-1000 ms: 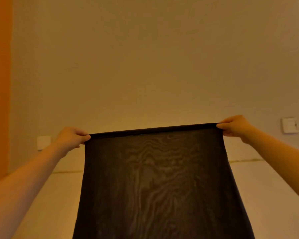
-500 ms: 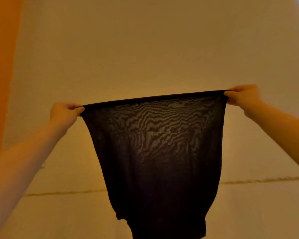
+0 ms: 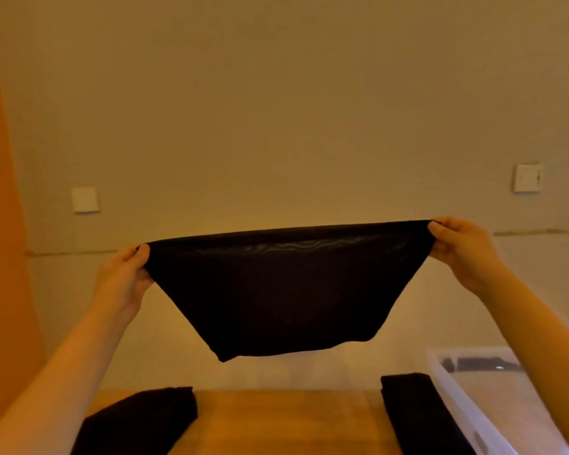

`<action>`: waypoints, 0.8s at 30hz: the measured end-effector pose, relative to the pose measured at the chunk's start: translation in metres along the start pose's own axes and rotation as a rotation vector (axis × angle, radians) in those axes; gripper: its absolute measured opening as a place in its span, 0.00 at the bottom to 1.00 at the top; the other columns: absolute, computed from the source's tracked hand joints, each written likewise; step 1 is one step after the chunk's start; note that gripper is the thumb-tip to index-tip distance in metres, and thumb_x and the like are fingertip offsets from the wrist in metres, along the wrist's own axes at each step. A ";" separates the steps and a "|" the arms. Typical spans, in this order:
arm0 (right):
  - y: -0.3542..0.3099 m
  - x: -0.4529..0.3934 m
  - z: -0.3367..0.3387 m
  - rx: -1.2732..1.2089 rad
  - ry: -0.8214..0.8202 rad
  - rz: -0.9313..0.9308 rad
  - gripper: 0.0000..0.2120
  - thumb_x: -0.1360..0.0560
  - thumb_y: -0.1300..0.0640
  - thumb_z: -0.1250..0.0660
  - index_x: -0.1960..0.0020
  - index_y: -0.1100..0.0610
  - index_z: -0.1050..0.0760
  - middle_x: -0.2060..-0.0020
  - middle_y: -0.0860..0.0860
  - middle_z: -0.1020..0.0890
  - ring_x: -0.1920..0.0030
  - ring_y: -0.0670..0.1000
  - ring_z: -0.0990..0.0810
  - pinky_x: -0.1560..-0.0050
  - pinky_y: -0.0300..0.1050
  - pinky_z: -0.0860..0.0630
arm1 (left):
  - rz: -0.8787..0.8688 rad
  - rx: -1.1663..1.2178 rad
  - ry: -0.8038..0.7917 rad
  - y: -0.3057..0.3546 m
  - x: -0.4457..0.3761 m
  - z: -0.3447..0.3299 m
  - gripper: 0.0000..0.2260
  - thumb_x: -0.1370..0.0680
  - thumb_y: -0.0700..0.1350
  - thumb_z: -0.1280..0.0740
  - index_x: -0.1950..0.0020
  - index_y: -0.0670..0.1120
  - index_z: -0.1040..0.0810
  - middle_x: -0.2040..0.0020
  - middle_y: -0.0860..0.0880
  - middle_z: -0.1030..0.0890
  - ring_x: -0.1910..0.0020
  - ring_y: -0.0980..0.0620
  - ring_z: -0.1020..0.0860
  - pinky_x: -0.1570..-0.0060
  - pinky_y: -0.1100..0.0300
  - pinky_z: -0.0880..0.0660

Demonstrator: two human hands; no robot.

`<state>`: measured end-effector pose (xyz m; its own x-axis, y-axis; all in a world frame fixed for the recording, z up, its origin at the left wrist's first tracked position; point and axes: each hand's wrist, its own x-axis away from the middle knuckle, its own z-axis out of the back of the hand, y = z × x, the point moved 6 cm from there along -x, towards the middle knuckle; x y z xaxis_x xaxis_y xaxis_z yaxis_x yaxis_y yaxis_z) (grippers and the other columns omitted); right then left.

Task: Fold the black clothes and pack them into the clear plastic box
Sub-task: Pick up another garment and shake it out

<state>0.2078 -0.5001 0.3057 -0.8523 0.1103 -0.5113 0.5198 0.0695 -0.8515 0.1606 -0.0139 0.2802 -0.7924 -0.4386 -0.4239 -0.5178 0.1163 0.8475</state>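
Note:
A thin black garment (image 3: 283, 290) hangs stretched in the air above the wooden table (image 3: 286, 421). My left hand (image 3: 125, 274) pinches its top left corner and my right hand (image 3: 460, 247) pinches its top right corner. Its lower edge hangs free, well clear of the table. A dark folded garment (image 3: 138, 418) lies on the table at the lower left. Another folded black garment (image 3: 418, 415) lies at the lower right, next to the clear plastic box (image 3: 467, 399), whose rim runs off the right edge behind my right forearm.
A plain wall fills the background, with a white switch plate (image 3: 85, 199) on the left and another switch plate (image 3: 527, 178) on the right. An orange panel (image 3: 0, 224) runs down the left edge. Something dark lies inside the box at its far end.
The view has tilted down, bringing the table, the folded garments and the box into sight. The held garment now hangs much shorter than a second ago, with both hands still pinching its top corners.

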 end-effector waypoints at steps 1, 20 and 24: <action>0.008 0.020 0.005 -0.015 -0.002 -0.011 0.05 0.24 0.57 0.37 0.57 0.57 0.24 0.69 0.45 0.16 0.66 0.43 0.18 0.62 0.40 0.22 | 0.024 -0.033 0.011 -0.010 0.016 0.009 0.09 0.18 0.41 0.43 0.53 0.46 0.24 0.60 0.53 0.17 0.60 0.58 0.19 0.62 0.66 0.22; 0.092 0.236 0.039 0.043 0.024 -0.142 0.16 0.34 0.44 0.28 0.56 0.55 0.23 0.58 0.58 0.17 0.64 0.46 0.17 0.66 0.36 0.21 | 0.222 -0.185 0.195 -0.055 0.234 0.095 0.09 0.19 0.39 0.41 0.56 0.44 0.24 0.58 0.47 0.22 0.58 0.51 0.24 0.57 0.59 0.28; 0.085 0.257 0.043 0.043 0.009 -0.165 0.21 0.38 0.41 0.26 0.54 0.56 0.22 0.56 0.58 0.17 0.59 0.50 0.16 0.64 0.38 0.20 | 0.222 -0.182 0.208 -0.048 0.252 0.101 0.07 0.20 0.39 0.40 0.55 0.45 0.24 0.56 0.47 0.22 0.57 0.52 0.23 0.55 0.59 0.27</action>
<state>0.0310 -0.5084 0.0967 -0.9251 0.1097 -0.3635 0.3699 0.0446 -0.9280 -0.0469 -0.0401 0.1002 -0.7871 -0.5944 -0.1649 -0.2598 0.0769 0.9626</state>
